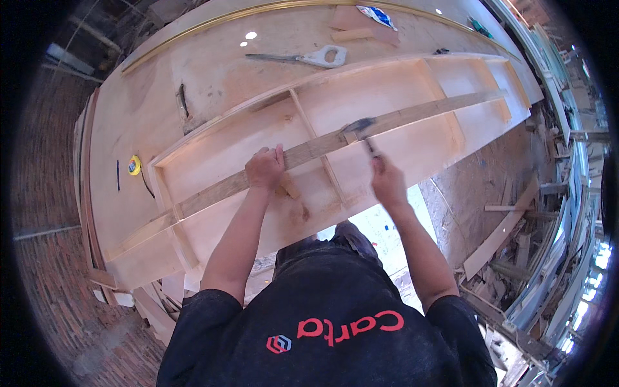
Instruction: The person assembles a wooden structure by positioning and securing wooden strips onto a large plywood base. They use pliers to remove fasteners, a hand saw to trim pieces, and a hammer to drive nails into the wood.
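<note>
My right hand (389, 182) is closed round the handle of a hammer (363, 124), whose dark head is smeared by motion. The hammer head is over a long wooden batten (412, 117), close to a small wood block (350, 137) at the batten's edge. My left hand (265, 168) grips the same batten farther left, fingers wrapped over it. The batten lies lengthwise across a shallow wooden frame (222, 138) with thin cross pieces and a pale panel. Just below my left hand, a short wood piece (289, 187) sits against the batten.
Behind the frame on the workbench (213, 71) lie a handsaw (322, 57), a yellow tape measure (134, 165), a thin dark tool (183, 100) and a blue-and-white packet (378, 17). A long gold-coloured strip (238, 13) runs along the far side. Stacked boards (503, 235) and offcuts crowd the right.
</note>
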`<control>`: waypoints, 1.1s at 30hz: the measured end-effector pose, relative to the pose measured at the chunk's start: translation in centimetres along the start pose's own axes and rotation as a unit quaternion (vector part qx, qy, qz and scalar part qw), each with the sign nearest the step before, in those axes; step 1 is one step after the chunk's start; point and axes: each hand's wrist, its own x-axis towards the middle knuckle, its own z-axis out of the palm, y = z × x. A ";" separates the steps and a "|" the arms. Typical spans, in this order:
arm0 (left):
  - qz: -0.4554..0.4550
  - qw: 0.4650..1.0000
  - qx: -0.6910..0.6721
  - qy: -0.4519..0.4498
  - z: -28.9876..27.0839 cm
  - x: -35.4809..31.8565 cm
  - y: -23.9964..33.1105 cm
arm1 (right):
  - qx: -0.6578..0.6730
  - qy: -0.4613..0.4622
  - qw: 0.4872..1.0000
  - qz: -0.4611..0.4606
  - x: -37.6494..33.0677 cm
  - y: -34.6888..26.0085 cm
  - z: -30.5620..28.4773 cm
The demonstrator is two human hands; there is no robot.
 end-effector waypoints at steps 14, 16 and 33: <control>0.021 0.998 -0.036 0.045 0.4 0.4 0.5 | -0.178 -0.134 0.974 -0.050 -0.7 -1.7 -2.3; 0.002 1.000 0.001 0.021 0.8 0.5 1.1 | -0.164 -0.123 0.978 -0.045 -0.9 -2.3 -2.8; -0.010 1.000 0.013 -0.006 1.4 0.8 2.1 | -0.146 -0.178 0.946 -0.226 -3.7 -4.1 -1.1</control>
